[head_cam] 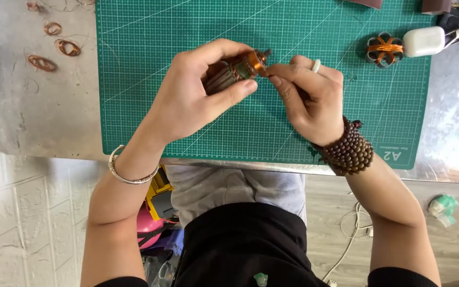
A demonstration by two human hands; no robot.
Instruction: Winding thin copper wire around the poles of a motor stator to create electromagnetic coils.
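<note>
The left hand (189,101) grips a small motor rotor (235,72) above the green mat (150,42) on the desk (43,117), while the right hand (312,98) has its fingers (280,85) pinched shut at the rotor's copper end. What they pinch is too small to tell. Keeping the rotor steady and the pinch close to the copper looks wise, since thin wire probably snaps easily.

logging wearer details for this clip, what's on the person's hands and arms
Both arms are bare, with black short sleeves just showing at the frame's bottom. The left hand has a thin silver bangle at its wrist. The right hand wears a pale ring and a wide wrap of brown bead bracelets.
</note>
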